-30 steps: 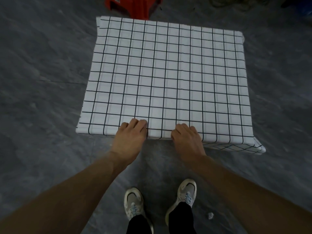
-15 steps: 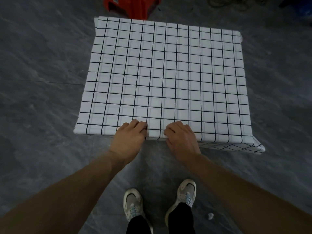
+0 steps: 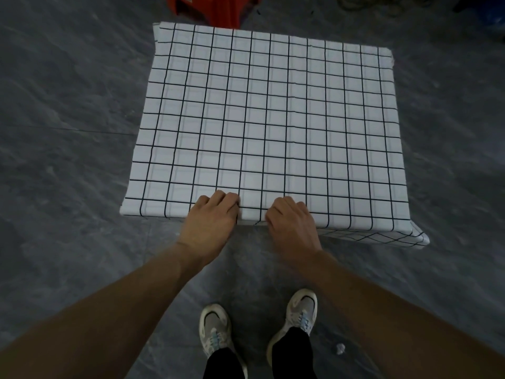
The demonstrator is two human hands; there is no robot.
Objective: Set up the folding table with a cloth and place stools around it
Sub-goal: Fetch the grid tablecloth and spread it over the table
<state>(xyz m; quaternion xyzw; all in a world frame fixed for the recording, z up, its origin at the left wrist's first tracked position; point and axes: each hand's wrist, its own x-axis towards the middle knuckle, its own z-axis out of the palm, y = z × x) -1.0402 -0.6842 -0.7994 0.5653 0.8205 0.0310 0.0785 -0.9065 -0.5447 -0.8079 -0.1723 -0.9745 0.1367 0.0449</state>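
A white cloth [image 3: 267, 127] ruled with a thin black grid is spread flat and smooth over the folding table, which is hidden beneath it. Only the cloth's near right corner hangs in a loose fold. Its near edge is gripped at the middle by the left hand [image 3: 211, 222] and the right hand [image 3: 293, 222], fingers curled over the hem, close but apart. A red stool [image 3: 216, 6] is seen just beyond the cloth's far edge.
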